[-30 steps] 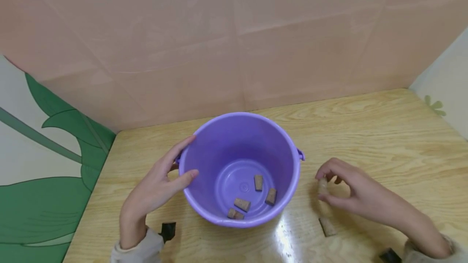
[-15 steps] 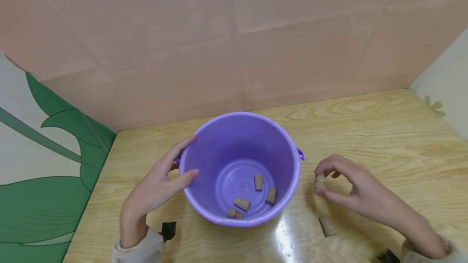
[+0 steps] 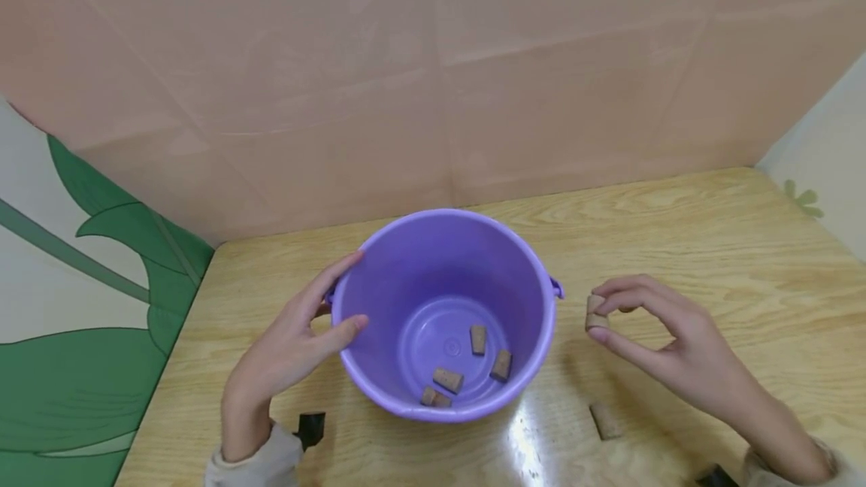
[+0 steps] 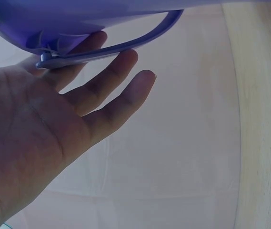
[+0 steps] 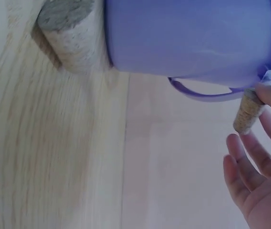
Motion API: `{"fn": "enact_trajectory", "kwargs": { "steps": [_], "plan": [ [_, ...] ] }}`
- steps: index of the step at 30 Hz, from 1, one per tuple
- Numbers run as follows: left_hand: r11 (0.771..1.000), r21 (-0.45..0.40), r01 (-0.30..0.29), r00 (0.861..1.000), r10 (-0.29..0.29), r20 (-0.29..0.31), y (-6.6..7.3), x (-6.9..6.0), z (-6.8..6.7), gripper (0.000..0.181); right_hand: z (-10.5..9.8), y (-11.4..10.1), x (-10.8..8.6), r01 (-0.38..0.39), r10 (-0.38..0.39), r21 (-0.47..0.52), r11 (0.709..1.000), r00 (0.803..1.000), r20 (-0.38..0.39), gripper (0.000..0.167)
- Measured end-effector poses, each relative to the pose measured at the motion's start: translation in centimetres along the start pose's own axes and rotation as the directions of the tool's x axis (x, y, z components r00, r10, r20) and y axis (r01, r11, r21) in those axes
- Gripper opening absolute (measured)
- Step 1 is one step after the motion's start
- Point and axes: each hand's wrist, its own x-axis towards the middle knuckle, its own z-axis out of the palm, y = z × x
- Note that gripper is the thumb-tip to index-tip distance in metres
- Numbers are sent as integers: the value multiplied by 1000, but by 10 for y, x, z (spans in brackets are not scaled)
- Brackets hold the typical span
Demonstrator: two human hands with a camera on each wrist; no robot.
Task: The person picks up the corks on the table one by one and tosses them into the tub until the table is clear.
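Note:
A purple bucket point(image 3: 443, 246) stands on the table with several cork stoppers point(image 3: 449, 379) lying on its bottom. My left hand point(image 3: 291, 355) holds the bucket's left rim, thumb over the inside and an index finger along the edge. Its other fingers spread below the bucket handle point(image 4: 125, 45) in the left wrist view. Right of the bucket, my right hand point(image 3: 676, 340) pinches a cork stopper point(image 3: 595, 312) between thumb and fingertips, above the table. In the right wrist view this pinched cork point(image 5: 248, 111) looks tapered. Another cork stopper point(image 3: 605, 421) lies on the table below that hand.
The wood-grain table point(image 3: 710, 246) ends at a pinkish covered wall point(image 3: 433, 96) behind the bucket. A panel with green leaf shapes point(image 3: 74, 389) borders the left side, and a pale wall point(image 3: 832, 164) the right. Dark pieces point(image 3: 311, 428) show beside both sleeves.
My right hand has lifted the pinched cork up from near the table, away from the cork below it. The left hand and the bucket have stayed in place.

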Motion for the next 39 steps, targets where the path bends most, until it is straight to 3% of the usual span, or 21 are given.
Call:
{"fn": "enact_trajectory", "kwargs": {
  "steps": [4,8,17,28,39],
  "plan": [
    [1000,-1,-1,1000,1,2,0,0,0,68,2,-6,7,59,-55,53,997,996,-74,23],
    [1000,-2,2,1000,-2,1,1,0,0,68,6,-14,20,119,-107,87,989,985,-135,30],
    [1000,-5,1,1000,-1,-1,-1,0,0,69,17,-37,47,263,-235,134,956,953,-194,35],
    [1000,3,-2,1000,2,-3,-1,0,0,69,31,-55,64,336,-315,165,927,939,-139,35],
    [1000,-5,-2,1000,2,2,0,0,0,68,42,-58,69,322,-321,137,937,947,-29,28]
  ]
}}
